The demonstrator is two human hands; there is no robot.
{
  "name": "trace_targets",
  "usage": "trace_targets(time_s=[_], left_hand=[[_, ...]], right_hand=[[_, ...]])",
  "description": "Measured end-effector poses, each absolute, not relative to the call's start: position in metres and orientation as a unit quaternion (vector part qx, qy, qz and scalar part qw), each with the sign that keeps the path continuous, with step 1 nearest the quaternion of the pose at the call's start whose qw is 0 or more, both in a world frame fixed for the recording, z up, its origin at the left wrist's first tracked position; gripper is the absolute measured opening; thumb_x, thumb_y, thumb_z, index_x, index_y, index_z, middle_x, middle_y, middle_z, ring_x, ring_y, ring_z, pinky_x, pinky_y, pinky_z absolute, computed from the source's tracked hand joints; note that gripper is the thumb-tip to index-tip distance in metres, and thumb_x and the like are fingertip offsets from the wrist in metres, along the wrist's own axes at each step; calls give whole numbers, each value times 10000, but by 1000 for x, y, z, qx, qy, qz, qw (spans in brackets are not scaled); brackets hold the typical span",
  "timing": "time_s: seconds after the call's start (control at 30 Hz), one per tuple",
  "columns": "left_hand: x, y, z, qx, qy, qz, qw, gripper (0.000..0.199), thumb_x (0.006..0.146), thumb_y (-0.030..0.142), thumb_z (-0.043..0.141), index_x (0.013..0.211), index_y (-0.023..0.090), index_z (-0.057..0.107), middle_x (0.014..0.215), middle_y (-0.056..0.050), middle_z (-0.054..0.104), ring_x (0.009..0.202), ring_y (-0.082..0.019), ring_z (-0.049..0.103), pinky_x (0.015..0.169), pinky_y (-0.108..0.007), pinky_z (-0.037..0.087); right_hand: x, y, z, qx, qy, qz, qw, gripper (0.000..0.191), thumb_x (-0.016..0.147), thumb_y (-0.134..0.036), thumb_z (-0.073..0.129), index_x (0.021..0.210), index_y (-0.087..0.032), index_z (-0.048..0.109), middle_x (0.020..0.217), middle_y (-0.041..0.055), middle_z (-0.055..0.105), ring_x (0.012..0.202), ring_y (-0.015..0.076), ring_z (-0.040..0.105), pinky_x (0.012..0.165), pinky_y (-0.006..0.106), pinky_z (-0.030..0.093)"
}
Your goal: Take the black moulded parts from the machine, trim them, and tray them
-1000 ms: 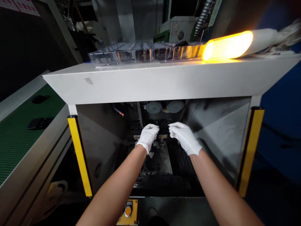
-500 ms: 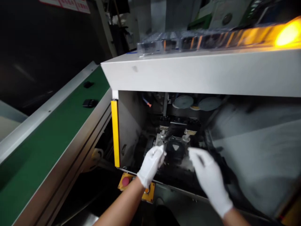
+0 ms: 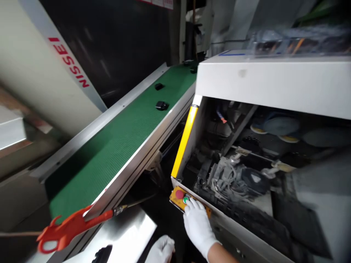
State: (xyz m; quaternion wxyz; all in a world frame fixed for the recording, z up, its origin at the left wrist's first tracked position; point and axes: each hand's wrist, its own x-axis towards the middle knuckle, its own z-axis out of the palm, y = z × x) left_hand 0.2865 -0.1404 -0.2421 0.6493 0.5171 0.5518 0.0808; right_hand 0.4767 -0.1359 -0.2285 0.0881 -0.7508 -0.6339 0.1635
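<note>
My right hand [image 3: 197, 223], in a white glove, reaches to the yellow control box [image 3: 175, 200] on the machine's front edge. Its fingertips are at the green button [image 3: 185, 199], beside a red button [image 3: 180, 194], and the fingers are stretched out with nothing held. My left hand [image 3: 162, 250], also gloved, is low at the bottom edge with its fingers curled; whether anything is in it cannot be made out. A black part [image 3: 102, 254] lies left of it on a shiny metal surface [image 3: 128, 233].
The green conveyor belt [image 3: 120, 142] on the left carries several small black parts. An orange air gun [image 3: 74, 228] lies at its near end. A yellow bar [image 3: 185, 141] edges the machine opening, with a dark fixture [image 3: 255, 179] inside and a white hood [image 3: 268, 78] above.
The view has swung left. Both hands have left the inside of the machine: my right hand has come to the control box, and my left hand has dropped to the bottom edge.
</note>
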Motion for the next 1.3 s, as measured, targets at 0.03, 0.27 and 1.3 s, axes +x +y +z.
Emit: trace_targets(time_s=[0.03, 0.27, 1.3], left_hand=[[283, -140, -240, 508, 556, 94, 651, 508, 736, 718, 530, 652, 218, 493, 473, 70, 341, 483, -103, 283, 512, -263, 206], [247, -149, -230, 462, 582, 107, 661, 427, 754, 629, 562, 647, 225, 471, 494, 73, 341, 504, -106, 288, 525, -260, 238], [16, -238, -247, 372, 816, 321, 307, 722, 675, 267, 686, 1336, 144, 424, 1367, -160, 458, 1178, -265, 533, 983, -341, 413]], right_hand=[[475, -135, -228, -751, -638, 154, 77, 384, 875, -174, 433, 1175, -109, 664, 1317, 147, 595, 1282, 296, 461, 1116, 425, 235], [464, -119, -221, -729, -681, 64, -2, 382, 841, -79, 373, 1011, -63, 715, 1038, 195, 697, 1055, 306, 589, 1026, 416, 324], [278, -184, -217, -516, -770, 340, 159, 315, 817, -212, 473, 1074, -178, 651, 1069, 109, 669, 1001, 239, 627, 907, 350, 465]])
